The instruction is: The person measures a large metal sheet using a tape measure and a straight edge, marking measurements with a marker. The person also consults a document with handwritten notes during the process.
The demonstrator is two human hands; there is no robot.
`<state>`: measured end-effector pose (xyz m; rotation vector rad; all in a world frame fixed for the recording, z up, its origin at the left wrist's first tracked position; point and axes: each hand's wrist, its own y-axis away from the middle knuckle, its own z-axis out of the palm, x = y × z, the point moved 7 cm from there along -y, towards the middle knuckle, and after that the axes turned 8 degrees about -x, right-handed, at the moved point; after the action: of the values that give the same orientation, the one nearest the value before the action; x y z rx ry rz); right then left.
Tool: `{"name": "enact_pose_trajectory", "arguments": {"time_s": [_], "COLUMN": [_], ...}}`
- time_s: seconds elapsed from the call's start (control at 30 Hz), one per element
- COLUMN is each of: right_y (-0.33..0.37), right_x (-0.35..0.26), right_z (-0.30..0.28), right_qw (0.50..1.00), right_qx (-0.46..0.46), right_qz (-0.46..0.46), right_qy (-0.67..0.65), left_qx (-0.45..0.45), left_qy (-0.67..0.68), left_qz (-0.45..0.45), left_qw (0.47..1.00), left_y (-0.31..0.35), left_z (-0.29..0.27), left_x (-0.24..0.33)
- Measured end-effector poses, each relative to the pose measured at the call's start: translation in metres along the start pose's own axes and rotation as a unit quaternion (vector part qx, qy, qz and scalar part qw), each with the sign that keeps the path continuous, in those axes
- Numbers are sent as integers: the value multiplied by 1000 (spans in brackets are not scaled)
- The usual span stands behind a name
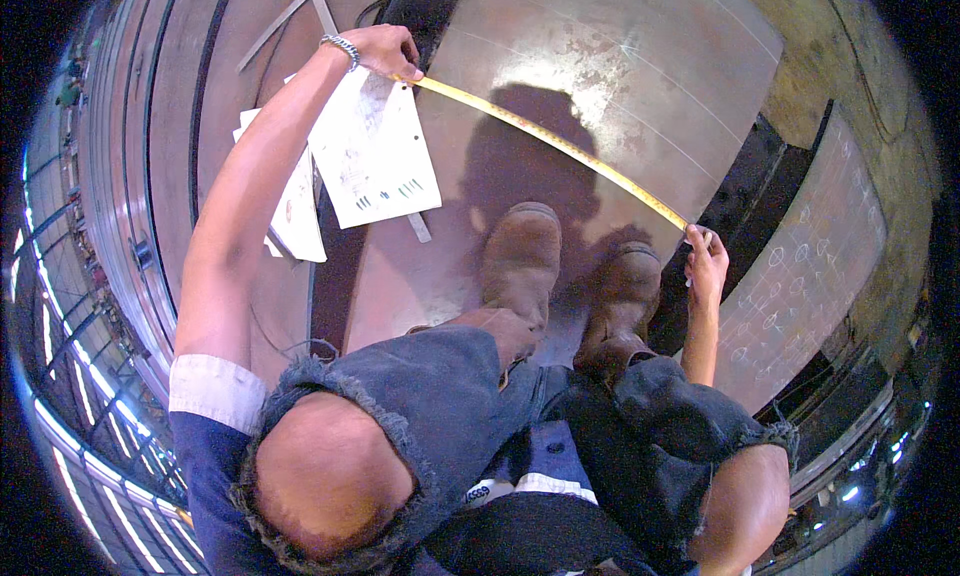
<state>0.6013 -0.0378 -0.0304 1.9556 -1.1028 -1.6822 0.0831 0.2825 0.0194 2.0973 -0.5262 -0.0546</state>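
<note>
A yellow tape measure (555, 141) stretches across the metal plate (650, 96) in front of my boots. My left hand (385, 51), with a chain bracelet at the wrist, pinches the tape's far left end by the plate's left edge. At the plate's right edge my right hand (707, 261) grips the other end; whatever else sits in that palm is hidden. White paper sheets (372, 156) with small marks lie just below my left hand, overlapping the plate's left edge.
My brown boots (522, 261) rest on the plate. A metal square (290, 21) lies at the upper left. Another plate with chalk circles (800, 266) is at the right, beyond a dark gap (745, 186). Long metal sections (150, 176) run along the left.
</note>
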Motion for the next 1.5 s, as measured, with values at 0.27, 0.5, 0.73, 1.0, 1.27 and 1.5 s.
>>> {"name": "enact_pose_trajectory", "arguments": {"time_s": [0.27, 0.5, 0.73, 1.0, 1.27, 1.5], "right_y": [13, 10, 12, 4, 1, -5], "right_x": [-11, -5, -11, -3, -5, -9], "right_z": [4, 6, 7, 8, 5, 0], "right_qw": [1000, 998, 998, 998, 998, 997], "right_qx": [0, -17, -16, -39, -44, -77], "right_qz": [21, 38, 41, 29, 20, 17], "right_qy": [-20, -45, -44, -34, -48, -5], "left_qx": [-55, -73, -65, -31, -51, -47], "left_qy": [33, 25, 18, -29, -11, -19], "left_qz": [-5, 7, -14, -48, -65, -82], "left_qw": [998, 997, 998, 998, 996, 995], "left_y": [2, 5, 2, 3, 6, 4], "left_z": [-1, -2, -1, 3, -2, -7], "left_x": [10, 16, 13, 1, 10, 16]}}
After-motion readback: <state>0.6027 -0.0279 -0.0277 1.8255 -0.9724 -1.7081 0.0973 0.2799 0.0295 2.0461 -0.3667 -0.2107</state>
